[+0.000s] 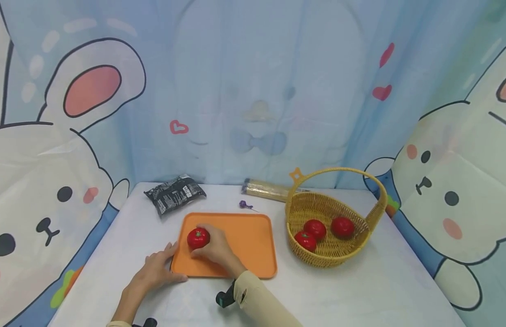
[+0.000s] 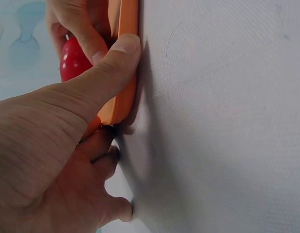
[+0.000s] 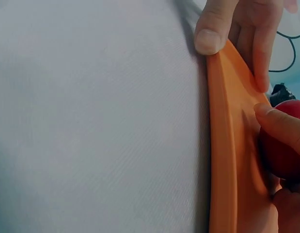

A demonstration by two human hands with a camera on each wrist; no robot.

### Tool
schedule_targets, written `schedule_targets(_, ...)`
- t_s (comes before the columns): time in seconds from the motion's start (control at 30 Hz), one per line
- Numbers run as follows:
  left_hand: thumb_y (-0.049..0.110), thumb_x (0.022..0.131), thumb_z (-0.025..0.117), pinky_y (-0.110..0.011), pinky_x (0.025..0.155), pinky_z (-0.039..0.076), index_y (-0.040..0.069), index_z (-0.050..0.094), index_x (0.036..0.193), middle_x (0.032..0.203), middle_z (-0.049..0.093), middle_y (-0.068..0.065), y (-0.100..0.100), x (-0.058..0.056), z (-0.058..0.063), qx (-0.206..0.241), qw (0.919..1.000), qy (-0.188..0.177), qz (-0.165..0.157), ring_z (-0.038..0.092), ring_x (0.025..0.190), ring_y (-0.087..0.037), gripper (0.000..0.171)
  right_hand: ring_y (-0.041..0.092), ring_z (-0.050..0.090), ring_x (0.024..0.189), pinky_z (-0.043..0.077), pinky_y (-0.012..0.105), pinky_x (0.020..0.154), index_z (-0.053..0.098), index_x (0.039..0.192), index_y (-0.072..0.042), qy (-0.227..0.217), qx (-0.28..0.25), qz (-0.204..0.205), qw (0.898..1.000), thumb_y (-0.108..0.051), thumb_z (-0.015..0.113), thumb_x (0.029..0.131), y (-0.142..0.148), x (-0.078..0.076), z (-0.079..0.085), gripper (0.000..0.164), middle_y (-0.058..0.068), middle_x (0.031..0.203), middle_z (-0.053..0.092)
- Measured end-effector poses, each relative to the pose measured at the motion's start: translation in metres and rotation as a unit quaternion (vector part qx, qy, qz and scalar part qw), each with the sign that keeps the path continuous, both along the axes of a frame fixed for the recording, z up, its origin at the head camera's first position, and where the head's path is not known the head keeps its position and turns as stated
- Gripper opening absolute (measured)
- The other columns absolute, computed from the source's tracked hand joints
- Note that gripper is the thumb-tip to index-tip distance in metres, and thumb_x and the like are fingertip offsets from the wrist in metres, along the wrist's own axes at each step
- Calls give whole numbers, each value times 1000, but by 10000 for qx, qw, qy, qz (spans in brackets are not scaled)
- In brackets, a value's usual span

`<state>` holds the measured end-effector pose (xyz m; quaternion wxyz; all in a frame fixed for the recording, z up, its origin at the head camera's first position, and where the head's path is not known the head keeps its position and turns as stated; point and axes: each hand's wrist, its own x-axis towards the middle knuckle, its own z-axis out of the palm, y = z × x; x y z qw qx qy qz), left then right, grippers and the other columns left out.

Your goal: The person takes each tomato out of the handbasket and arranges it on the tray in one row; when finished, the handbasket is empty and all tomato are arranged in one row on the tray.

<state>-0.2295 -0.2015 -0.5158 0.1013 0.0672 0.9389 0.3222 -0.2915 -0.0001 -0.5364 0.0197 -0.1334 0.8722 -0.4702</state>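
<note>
My right hand (image 1: 218, 247) grips a red tomato (image 1: 198, 238) with a small green top, low over the left part of an orange tray (image 1: 246, 245). In the right wrist view the thumb lies along the near side of the tomato (image 3: 283, 153). My left hand (image 1: 156, 270) holds the tray's near left corner, its thumb on the front rim and its fingers along the left side. The left wrist view shows that thumb right against the rim of the tray (image 2: 125, 92), with the tomato (image 2: 73, 60) behind it.
On the right stands a yellow wicker basket (image 1: 318, 260) with a tall handle and several red tomatoes (image 1: 342, 227) inside. Behind the tray lie a black packet (image 1: 175, 195), a small purple item (image 1: 244, 205) and a long clear-wrapped bundle (image 1: 266, 190). A patterned curtain (image 1: 253, 81) closes off the back.
</note>
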Motion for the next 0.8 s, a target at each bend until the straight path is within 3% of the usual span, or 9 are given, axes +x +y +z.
schedule_targets(0.23,40,75,99,-86,114,28,5,47,163,167,36,-33,-2,-2,0,-45,9998,-146,154,30,150,-68,108,35,60,128,59,54,108,64,144,-7,-138,-3,-193,9997,-15,102,72,-9,-1,1,82,13,136,69)
schedule_targets(0.37,40,75,99,-86,116,26,5,46,163,167,37,-33,-2,-2,0,-32,9997,-191,170,31,150,-66,108,36,58,129,58,55,109,64,143,-9,-270,-25,-244,9993,-16,103,72,-11,-1,2,82,13,135,67)
schedule_targets(0.63,36,73,101,-86,117,23,3,50,160,165,39,-34,0,-2,-1,32,9999,-84,95,32,149,-68,106,34,56,142,51,52,118,55,155,-5,-308,-478,229,9981,-17,101,76,6,-2,-3,92,12,152,63)
schedule_targets(0.8,37,72,101,-86,117,22,4,49,160,165,38,-34,0,-2,-1,1,9999,-111,108,31,149,-68,107,35,54,147,45,50,124,52,157,-2,-331,-619,459,9965,-17,100,77,25,-3,3,94,14,156,60)
